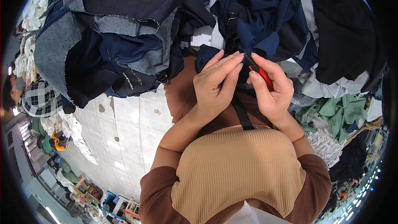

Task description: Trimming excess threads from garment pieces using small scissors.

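Slim red-and-black snips [264,77] are being pinched by the right grip [273,90], seemingly for fine control, beside the left grip [216,84], whose hold I cannot tell.

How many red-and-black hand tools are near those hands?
1: the red-and-black hand tool held in the bare right hand. Others may be hidden under the crumpled navy cloth.

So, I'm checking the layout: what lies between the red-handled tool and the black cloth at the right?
The head view shows the right hand holding the red-handled tool, then the navy cloth heap, before the black cloth.
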Available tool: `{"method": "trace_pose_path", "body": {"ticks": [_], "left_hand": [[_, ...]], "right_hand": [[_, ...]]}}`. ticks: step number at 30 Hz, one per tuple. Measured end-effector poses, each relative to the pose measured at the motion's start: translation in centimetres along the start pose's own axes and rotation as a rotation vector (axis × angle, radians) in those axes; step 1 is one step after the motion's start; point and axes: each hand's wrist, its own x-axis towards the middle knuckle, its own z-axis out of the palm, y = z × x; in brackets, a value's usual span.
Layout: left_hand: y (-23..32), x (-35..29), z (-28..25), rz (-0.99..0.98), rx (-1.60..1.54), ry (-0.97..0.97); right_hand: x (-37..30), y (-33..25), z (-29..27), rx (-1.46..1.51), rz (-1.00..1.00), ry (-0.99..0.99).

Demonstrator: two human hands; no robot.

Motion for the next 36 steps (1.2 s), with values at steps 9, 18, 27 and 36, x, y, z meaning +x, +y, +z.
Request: {"method": "trace_pose_path", "body": {"ticks": [9,18,27,36], "left_hand": [[0.3,-0.5,0.0,-0.436,-0.362,0.005],[-0.7,-0.5,-0.1,-0.442,-0.749,0.007],[-0.4,-0.7,0.2,-0.405,-0.658,0.059],[-0.9,-0.9,0.6,-0.231,-0.331,0.057]], "right_hand": [[-0.1,0.2,-0.4,0.036,0.038,0.045],[-0.1,0.1,-0.3,0.042,0.081,-0.016],[0.1,0.0,-0.1,-0.014,0.014,-0.031],[-0.2,-0.4,0.1,0.065,0.177,-0.056]]}}
